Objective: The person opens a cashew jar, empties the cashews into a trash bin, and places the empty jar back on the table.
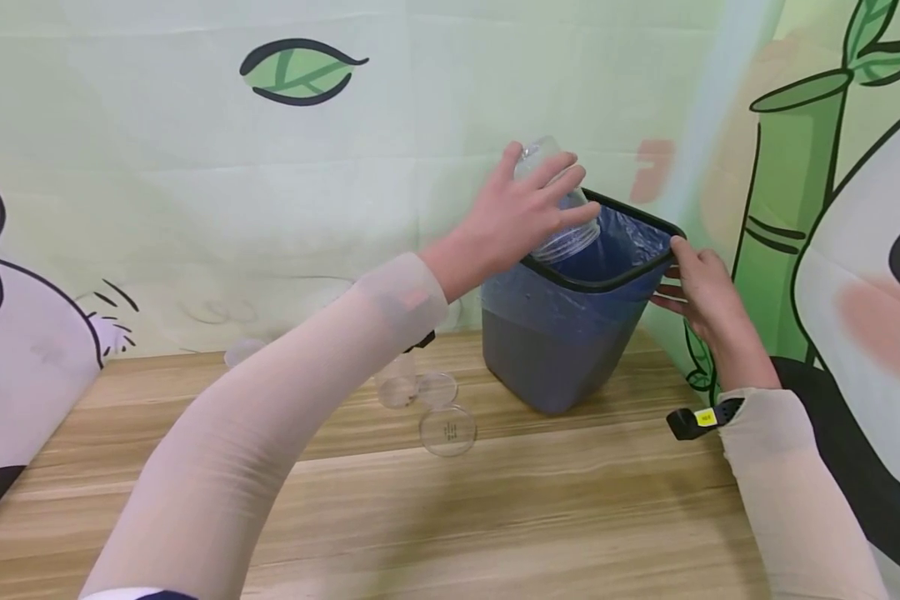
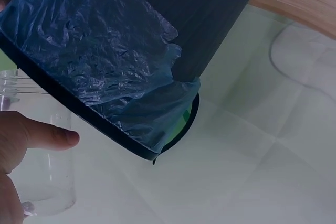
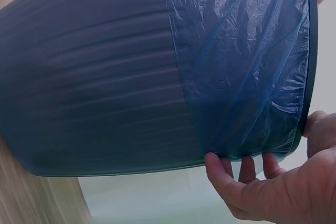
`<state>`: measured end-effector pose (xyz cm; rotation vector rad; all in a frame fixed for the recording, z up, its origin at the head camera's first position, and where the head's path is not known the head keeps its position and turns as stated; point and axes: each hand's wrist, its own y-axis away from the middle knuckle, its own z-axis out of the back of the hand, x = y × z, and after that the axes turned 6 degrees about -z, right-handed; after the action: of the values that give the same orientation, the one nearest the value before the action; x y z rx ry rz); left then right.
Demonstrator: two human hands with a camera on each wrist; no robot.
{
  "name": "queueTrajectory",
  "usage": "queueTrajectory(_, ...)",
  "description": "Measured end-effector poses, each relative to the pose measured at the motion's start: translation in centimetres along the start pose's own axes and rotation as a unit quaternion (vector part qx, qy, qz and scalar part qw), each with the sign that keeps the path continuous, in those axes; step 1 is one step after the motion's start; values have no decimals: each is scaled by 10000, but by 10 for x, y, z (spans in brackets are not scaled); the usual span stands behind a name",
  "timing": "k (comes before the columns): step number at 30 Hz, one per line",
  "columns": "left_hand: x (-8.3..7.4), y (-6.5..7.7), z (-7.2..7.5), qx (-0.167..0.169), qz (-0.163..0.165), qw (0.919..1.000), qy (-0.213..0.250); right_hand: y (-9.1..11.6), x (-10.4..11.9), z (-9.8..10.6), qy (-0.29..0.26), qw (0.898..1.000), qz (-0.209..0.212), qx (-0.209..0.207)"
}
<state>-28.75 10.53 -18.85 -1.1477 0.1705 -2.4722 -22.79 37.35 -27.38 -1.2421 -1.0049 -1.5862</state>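
Observation:
My left hand (image 1: 525, 204) grips a clear jar (image 1: 567, 243), its threaded mouth tipped down over the rim of a grey trash bin (image 1: 555, 358). In the left wrist view, the thumb lies along the side of the jar (image 2: 50, 182). A blue bag (image 1: 633, 237) lines the bin and folds over its outside under a black rim. My right hand (image 1: 708, 287) holds the bin's right side, thumb at the rim and fingers against the outer wall. In the right wrist view, those fingertips (image 3: 212, 161) press on the bag-covered wall. The jar's inside is partly hidden by my left hand.
Left of the bin, on the wooden table (image 1: 540, 517), lie a clear round lid (image 1: 448, 432), a second clear disc (image 1: 437, 389) and a clear cup-like container (image 1: 396, 390). Another clear piece (image 1: 244, 352) is partly behind my left sleeve. A printed cloth backdrop (image 1: 420, 100) hangs behind.

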Motion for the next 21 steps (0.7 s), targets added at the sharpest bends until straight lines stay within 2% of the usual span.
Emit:
queueTrajectory(7, -2, 0, -2, -161, -187, 9987, -442, 1, 1, -2, -80, 9999, 108, 5)
queueTrajectory(14, 5, 3, -4, -356, 76, 9982, -478, 1, 2, -1, -49, 9998, 182, 33)
queueTrajectory(17, 8, 5, -7, -666, 39, 9947, -783, 2, 2, -1, -26, 9998, 218, 23)
queueTrajectory(21, 10, 6, -11, -1301, -151, 9844, -1173, 2, 2, -1, -168, 9996, 213, 5)
